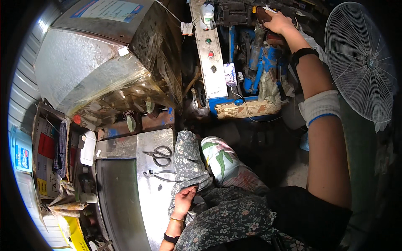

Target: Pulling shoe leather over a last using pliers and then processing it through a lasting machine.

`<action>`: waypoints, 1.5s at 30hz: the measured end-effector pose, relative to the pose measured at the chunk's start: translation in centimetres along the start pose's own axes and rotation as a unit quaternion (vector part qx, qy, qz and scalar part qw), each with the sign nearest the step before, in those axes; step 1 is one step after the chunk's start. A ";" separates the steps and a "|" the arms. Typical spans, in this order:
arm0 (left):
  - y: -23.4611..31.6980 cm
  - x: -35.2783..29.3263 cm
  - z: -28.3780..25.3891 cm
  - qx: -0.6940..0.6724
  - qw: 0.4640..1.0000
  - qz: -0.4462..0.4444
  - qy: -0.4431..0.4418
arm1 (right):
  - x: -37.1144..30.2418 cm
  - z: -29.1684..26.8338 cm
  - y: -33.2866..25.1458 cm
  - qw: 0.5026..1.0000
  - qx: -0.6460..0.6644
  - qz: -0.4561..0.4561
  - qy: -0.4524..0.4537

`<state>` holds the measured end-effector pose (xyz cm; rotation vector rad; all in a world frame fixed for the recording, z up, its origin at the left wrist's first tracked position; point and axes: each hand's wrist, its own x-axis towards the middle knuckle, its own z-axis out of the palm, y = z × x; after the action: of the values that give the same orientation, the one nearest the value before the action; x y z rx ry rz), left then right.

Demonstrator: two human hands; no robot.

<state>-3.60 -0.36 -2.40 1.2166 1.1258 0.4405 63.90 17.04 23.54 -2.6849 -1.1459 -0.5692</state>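
Note:
My left hand (pixel 184 201) rests by my lap, against a dark flowered apron (pixel 226 215). Its fingers are pinched together; whatever they hold is too small and hidden to name. Far out at the upper right, my right hand (pixel 278 22) reaches over a machine (pixel 255 54) with blue frame parts. Its fingers are bent at a reddish-brown block (pixel 262 15), with a small white piece at the fingertips; I cannot make out the grip. Scissors (pixel 159 156) with dark looped handles and a pair of pliers (pixel 161 175) lie on the metal bench beside my left leg.
A large wire-guarded fan (pixel 364 62) stands close to my right arm. A control panel (pixel 212 62) with green and red buttons runs along the machine. A big metal hood (pixel 92 54) fills the upper left. A white bottle (pixel 88 148) stands near a cardboard box (pixel 44 154).

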 end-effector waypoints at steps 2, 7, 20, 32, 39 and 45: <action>0.0 0.0 0.0 0.007 1.000 -0.006 -0.005 | 0.5 -0.1 0.2 1.000 0.003 0.007 0.006; -0.2 0.1 -0.1 0.012 1.000 -0.018 0.002 | 1.1 -0.8 0.4 1.000 0.004 0.015 -0.013; -0.3 0.1 -0.2 0.022 1.000 -0.012 0.006 | 0.6 -0.8 0.1 0.998 0.010 0.054 0.001; -0.6 0.1 -0.4 0.004 1.000 -0.004 -0.008 | 0.2 -1.2 0.0 0.998 0.008 0.057 -0.005; -1.0 0.1 -0.5 0.009 1.000 0.005 -0.007 | -1.8 -1.1 -0.1 0.998 0.021 0.055 0.002; -1.1 0.2 -0.6 -0.003 1.000 0.026 -0.014 | -5.9 -0.6 0.7 1.000 -0.016 0.023 0.002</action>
<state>-4.34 -0.29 -3.46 1.2449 1.0709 0.4651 60.50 12.47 21.67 -2.7280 -1.0805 -0.5900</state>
